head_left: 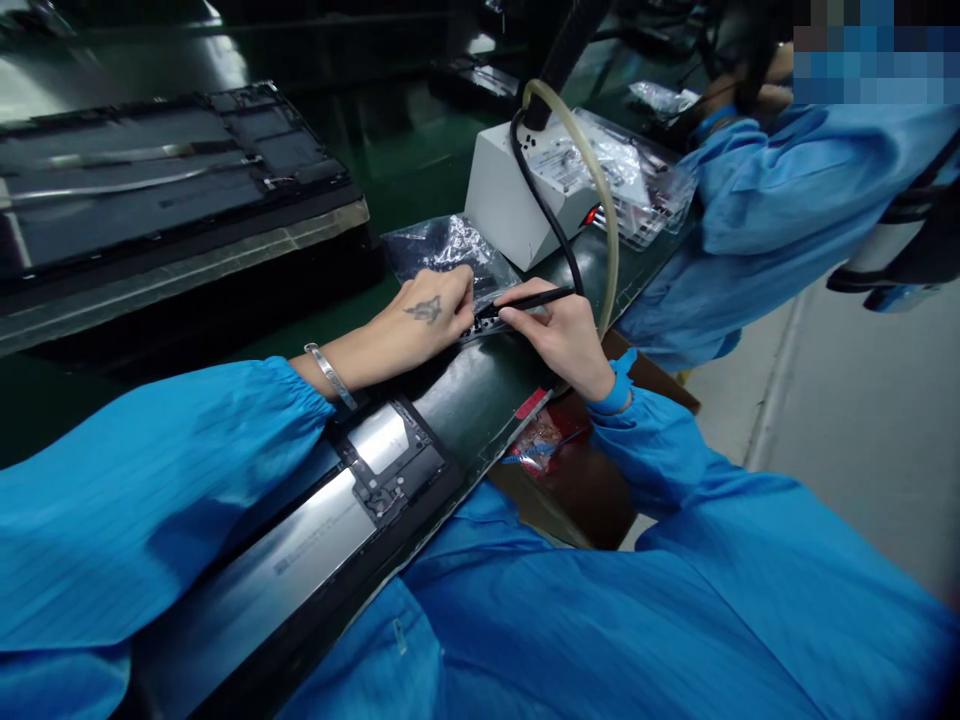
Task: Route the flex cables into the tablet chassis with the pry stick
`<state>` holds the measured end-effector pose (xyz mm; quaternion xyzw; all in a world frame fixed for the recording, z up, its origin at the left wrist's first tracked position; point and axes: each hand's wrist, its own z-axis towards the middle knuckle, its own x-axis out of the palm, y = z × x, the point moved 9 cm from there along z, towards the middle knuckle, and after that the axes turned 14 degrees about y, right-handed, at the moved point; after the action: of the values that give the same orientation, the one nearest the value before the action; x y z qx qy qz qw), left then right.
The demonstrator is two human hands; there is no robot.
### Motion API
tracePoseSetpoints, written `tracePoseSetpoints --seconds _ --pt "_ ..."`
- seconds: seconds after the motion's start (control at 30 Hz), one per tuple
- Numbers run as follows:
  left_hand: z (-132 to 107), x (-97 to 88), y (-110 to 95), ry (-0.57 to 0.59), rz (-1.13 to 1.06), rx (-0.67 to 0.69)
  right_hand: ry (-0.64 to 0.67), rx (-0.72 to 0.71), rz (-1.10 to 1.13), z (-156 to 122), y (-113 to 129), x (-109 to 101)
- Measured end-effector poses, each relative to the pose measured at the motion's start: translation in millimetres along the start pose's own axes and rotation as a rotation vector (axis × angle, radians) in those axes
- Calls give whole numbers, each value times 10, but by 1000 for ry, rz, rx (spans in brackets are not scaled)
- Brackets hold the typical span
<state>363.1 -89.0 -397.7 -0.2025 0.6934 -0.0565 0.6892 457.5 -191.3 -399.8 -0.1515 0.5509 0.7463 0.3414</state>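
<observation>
Step in hand, as I read it: picking small parts w/ a pen-type tool from a little black tray at the far end of the counter (465, 385). The right hand (559, 335) holds the black pen tool (529, 299) like a pencil, fingers closed round its barrel, tip pointing left to the small parts tray (480, 322). Tool's cable (551, 225) and a clear hose (600, 180) loop up to a grey control box (517, 195) just beyond.

The left hand (424, 320) lies palm down on the tray's left side, fingers curled and pressing it flat; whether it pinches anything underneath, can't tell. Bracelet on that wrist, forearm reaching across a long dark panel assy (315, 545) w/ a shiny metal plate (381, 438) near the body. A crinkled plastic bag (446, 245) sits just behind the left hand.

Next move prob. calls for a steady tip: tray parts are tiny, so the left hand must keep the tray from sliding while the tip lands square on one piece.

Far left, another dark panel (165, 180) rests on the green surface. At right, a co-worker's blue sleeve (780, 200) reaches toward the bagged items (645, 190) beyond the box.
</observation>
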Motion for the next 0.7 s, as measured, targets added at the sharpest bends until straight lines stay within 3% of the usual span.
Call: tracePoseSetpoints --seconds 0.13,0.27,0.33,0.43,0.5,0.57,0.63,0.7 --pt "0 -36 -23 57 3 -31 -106 -70 119 -115 123 -128" --pt "56 -138 -174 235 97 -82 -341 -186 93 -571 413 -576" --pt "189 -299 -497 170 208 12 -446 -216 -15 -910 518 -843" --pt "499 -359 -1306 40 203 307 -591 -265 -226 -1473 557 -1185" --pt "778 -165 -1832 108 -28 441 -704 -289 -412 -1825 521 -1344" --pt "1095 155 -2213 265 -441 429 -856 -242 -510 -2103 384 -1501" --pt "1343 499 -2474 400 -829 353 -1047 -134 -375 -2320 108 -1702" --pt "1465 737 -2640 478 -1062 320 -1180 -51 -48 -2434 -272 -1852"
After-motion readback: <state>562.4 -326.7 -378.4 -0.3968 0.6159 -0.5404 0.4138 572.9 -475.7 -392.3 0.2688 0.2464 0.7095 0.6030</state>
